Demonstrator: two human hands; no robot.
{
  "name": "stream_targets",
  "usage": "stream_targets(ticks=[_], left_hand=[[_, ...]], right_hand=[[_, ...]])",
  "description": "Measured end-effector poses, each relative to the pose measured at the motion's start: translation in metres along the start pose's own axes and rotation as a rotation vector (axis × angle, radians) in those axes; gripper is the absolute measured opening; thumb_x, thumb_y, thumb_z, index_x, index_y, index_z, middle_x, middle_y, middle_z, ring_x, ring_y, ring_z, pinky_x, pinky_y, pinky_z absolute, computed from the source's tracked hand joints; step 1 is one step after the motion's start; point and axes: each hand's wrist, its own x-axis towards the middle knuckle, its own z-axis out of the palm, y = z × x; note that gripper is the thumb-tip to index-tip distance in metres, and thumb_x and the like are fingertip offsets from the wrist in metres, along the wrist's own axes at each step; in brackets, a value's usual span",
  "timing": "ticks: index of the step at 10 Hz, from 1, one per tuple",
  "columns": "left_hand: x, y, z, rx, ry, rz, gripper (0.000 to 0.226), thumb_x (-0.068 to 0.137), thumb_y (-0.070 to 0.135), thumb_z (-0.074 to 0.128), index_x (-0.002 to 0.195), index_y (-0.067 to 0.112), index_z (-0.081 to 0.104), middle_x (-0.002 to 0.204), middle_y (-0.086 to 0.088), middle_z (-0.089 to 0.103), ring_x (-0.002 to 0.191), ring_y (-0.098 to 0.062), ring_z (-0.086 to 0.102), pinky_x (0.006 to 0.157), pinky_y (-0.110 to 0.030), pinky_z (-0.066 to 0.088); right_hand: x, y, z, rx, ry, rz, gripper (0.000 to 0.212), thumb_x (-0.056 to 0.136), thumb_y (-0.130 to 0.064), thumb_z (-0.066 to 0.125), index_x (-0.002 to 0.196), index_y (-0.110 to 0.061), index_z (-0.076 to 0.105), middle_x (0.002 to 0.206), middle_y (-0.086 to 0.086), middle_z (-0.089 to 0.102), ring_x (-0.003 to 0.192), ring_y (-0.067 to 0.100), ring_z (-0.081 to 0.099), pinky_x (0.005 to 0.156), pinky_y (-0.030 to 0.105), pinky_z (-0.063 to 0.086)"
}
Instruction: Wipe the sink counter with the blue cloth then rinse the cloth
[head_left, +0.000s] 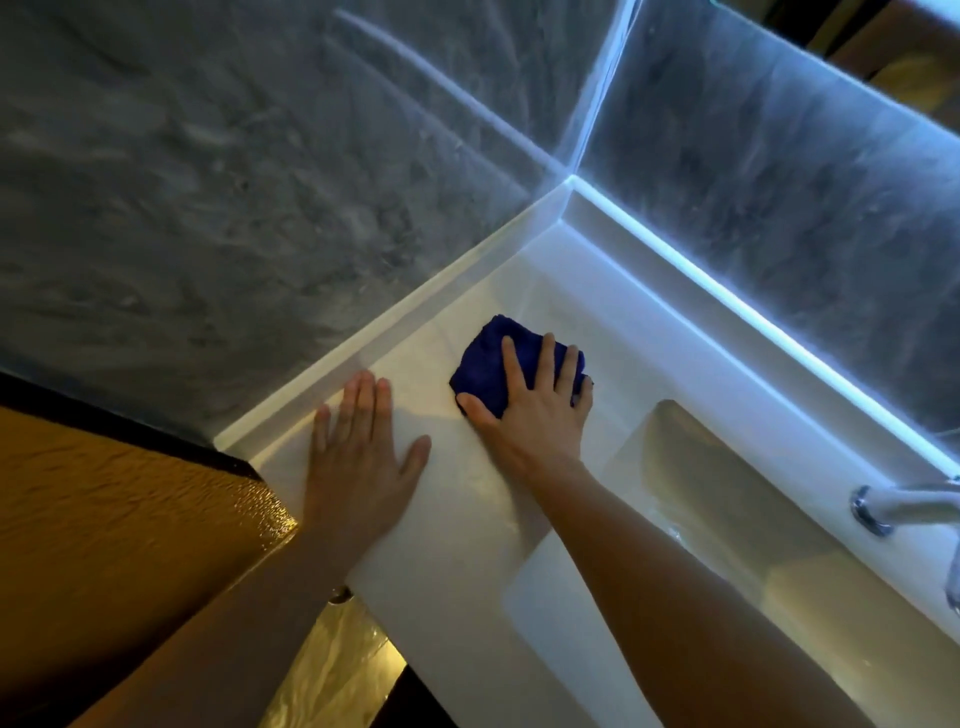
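Forearms were seen entering from the lower edge of the frame, nearest the camera, and reaching up toward the middle. At the centre, the right hand (535, 410) was laid flat on the blue cloth (488, 366), its fingers (514, 364) spread and pressed down over the bunched fabric rather than clenched around it; the cloth was pinned against the white desk (457, 519), between the raised back ledge and the near corner of the basin. Just left of centre, the left hand (358, 462) was rested palm-down on the bare desk, its fingers released and holding nothing, apparently used as a brace. To the lower right, the sink basin (727, 519) was seen sunk into the same white surface, and a chrome tap (893, 506) was visible at the right edge; no running water could be made out. The wiping was judged to be under way, with the cloth worked over the stretch of desk left of the basin, close to the corner where the grey walls (208, 182) met. How much of the surface had been covered could not be told, since no clear wet trail or dirt was shown. The remaining desk, including the strip behind the basin, was presumed still to be wiped, and the rinsing had not yet been started, as the cloth lay apart from the tap.
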Motion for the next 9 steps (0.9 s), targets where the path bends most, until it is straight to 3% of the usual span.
stream_targets(ticks=[2, 4, 8, 9], left_hand=[[0.004, 0.0, 0.0, -0.002, -0.018, -0.009, 0.088, 0.098, 0.07, 0.014, 0.165, 0.013, 0.008, 0.173, -0.009, 0.011, 0.16, -0.023, 0.005, 0.128, -0.053, 0.01], [0.005, 0.001, 0.002, 0.001, -0.02, -0.01, 0.087, 0.099, 0.069, 0.018, 0.165, 0.013, 0.008, 0.173, -0.009, 0.01, 0.16, -0.023, 0.005, 0.128, -0.053, 0.01], [0.004, -0.001, 0.0, 0.026, -0.018, -0.004, 0.088, 0.098, 0.07, 0.019, 0.164, 0.011, 0.014, 0.172, -0.012, 0.015, 0.159, -0.025, 0.013, 0.127, -0.054, 0.011], [0.002, 0.001, -0.001, -0.018, -0.003, -0.005, 0.086, 0.099, 0.068, 0.027, 0.163, 0.012, 0.019, 0.171, -0.011, 0.019, 0.159, -0.024, 0.017, 0.127, -0.054, 0.014]], right_hand=[[0.035, -0.031, 0.004, 0.058, 0.011, 0.101, 0.096, 0.089, -0.09, 0.019, 0.166, -0.039, -0.005, 0.177, 0.009, -0.015, 0.159, 0.038, -0.023, 0.126, 0.063, -0.011], [0.058, -0.046, 0.007, 0.085, 0.042, 0.158, 0.098, 0.089, -0.09, 0.018, 0.167, -0.035, -0.003, 0.177, 0.011, -0.011, 0.16, 0.04, -0.021, 0.125, 0.066, -0.011], [0.062, -0.04, -0.013, 0.176, -0.066, 0.071, 0.088, 0.095, -0.084, 0.017, 0.165, -0.039, -0.01, 0.175, 0.004, -0.022, 0.158, 0.031, -0.029, 0.125, 0.061, -0.016], [0.043, -0.026, -0.023, 0.188, 0.01, -0.021, 0.077, 0.102, -0.072, 0.02, 0.167, -0.037, 0.0, 0.178, -0.001, -0.011, 0.162, 0.028, -0.018, 0.126, 0.059, -0.009]])
